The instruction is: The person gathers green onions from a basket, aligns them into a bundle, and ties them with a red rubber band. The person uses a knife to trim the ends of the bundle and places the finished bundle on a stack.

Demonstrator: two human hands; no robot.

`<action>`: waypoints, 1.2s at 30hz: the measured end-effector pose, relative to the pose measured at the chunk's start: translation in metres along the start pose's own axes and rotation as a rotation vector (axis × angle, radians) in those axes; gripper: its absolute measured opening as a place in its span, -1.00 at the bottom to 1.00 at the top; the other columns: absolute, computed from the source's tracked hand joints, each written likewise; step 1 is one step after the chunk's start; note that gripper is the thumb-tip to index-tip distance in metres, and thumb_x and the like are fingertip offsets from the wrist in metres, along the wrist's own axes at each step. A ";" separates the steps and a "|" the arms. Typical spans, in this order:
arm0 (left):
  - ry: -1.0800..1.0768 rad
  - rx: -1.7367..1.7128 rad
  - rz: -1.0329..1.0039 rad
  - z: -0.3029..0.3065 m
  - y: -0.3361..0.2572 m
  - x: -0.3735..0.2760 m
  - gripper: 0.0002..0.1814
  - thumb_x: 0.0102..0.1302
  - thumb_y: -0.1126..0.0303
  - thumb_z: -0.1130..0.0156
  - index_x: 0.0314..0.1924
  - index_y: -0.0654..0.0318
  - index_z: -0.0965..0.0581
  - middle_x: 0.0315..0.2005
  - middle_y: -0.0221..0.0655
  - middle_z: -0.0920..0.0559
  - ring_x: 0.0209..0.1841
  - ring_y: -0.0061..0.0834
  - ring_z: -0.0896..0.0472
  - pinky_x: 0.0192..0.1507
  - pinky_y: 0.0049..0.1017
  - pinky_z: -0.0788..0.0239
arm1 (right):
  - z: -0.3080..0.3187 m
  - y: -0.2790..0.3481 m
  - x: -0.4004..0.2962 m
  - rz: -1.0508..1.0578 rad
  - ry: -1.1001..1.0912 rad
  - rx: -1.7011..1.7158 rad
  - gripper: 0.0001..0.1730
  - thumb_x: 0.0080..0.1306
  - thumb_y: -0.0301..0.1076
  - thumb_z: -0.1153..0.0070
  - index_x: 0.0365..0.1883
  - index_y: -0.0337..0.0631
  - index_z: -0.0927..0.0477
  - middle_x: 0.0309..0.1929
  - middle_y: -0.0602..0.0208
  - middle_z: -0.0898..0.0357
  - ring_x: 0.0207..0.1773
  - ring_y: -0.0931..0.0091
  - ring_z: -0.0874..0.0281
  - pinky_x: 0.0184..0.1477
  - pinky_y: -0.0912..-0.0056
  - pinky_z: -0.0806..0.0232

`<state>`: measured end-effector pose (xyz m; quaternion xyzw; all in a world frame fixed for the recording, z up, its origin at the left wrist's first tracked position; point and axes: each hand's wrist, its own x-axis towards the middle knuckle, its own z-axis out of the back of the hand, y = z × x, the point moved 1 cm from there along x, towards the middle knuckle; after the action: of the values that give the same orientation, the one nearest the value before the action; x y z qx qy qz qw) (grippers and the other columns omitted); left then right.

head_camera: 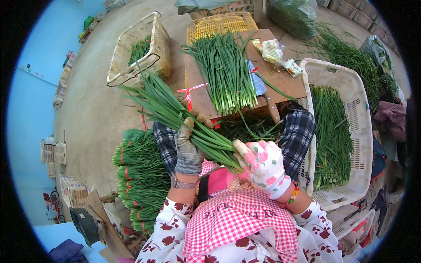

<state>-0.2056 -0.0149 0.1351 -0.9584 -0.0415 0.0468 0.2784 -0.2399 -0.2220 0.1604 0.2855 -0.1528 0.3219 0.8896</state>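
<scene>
A loose bunch of garlic chives [167,105] lies slantwise across my lap, held in both hands. My left hand [190,144], in a grey work glove with soiled fingertips, grips the middle of the stalks. Near the cut ends, my right hand [263,164] in a white floral glove closes on the stems. Beyond my hands, a pile of chives [227,75] rests on a brown board [283,82]. Beside that pile lies a knife [270,107] with a wooden handle, its blade partly under a leaf. Red tie strips [189,93] hang at the board's left edge.
Bundles with red ties [141,177] are stacked at my left. A white plastic crate [360,138] on the right holds loose chives. Another crate [164,49] with bundles stands far left. Plastic packets [273,51] lie on the board; a yellow crate [220,24] is behind it.
</scene>
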 end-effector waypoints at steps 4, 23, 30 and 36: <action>-0.074 -0.051 0.033 0.014 0.009 0.004 -0.58 0.37 0.31 -0.29 0.17 0.23 -0.44 -0.16 -0.39 -0.59 -0.12 -0.44 -0.61 -0.02 -0.38 -0.60 | -0.005 0.004 -0.011 -0.005 0.090 -0.088 -0.54 0.21 -0.29 -0.16 0.11 -0.14 -0.55 -0.46 0.42 -0.45 -0.37 0.39 -0.48 -0.36 0.23 -0.25; -0.065 -0.019 0.220 0.003 0.035 -0.017 -0.36 0.22 0.26 -0.43 0.24 0.32 -0.42 0.07 -0.22 -0.61 0.07 -0.32 -0.61 0.16 -0.23 -0.50 | -0.058 -0.005 -0.009 -0.462 0.307 0.832 0.20 0.15 -0.14 -0.35 0.51 -0.40 0.19 0.23 -0.32 -0.39 0.22 -0.05 -0.48 0.21 0.12 -0.38; -0.166 0.288 0.283 0.011 0.019 0.002 -0.52 0.24 0.39 -0.42 0.13 0.26 -0.47 -0.14 -0.30 -0.63 -0.21 -0.45 -0.65 -0.12 -0.39 -0.60 | -0.051 -0.017 0.018 -0.379 0.438 0.923 0.04 0.23 -0.01 -0.29 0.44 -0.43 -0.05 0.30 -0.27 -0.35 0.31 0.01 -0.40 0.31 0.18 -0.29; -0.110 0.190 0.294 0.029 -0.013 0.045 -0.61 0.24 0.45 -0.39 0.05 0.37 -0.54 -0.17 -0.28 -0.66 -0.22 -0.41 -0.67 -0.12 -0.38 -0.57 | -0.094 -0.098 -0.012 -0.641 0.062 0.216 -0.30 0.33 -0.07 -0.15 0.28 -0.39 -0.35 0.27 -0.13 -0.39 0.26 0.07 -0.41 0.29 0.07 -0.24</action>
<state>-0.1650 0.0161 0.1146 -0.9194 0.0886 0.1433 0.3553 -0.1761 -0.2323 0.0402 0.4018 0.0069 0.0488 0.9144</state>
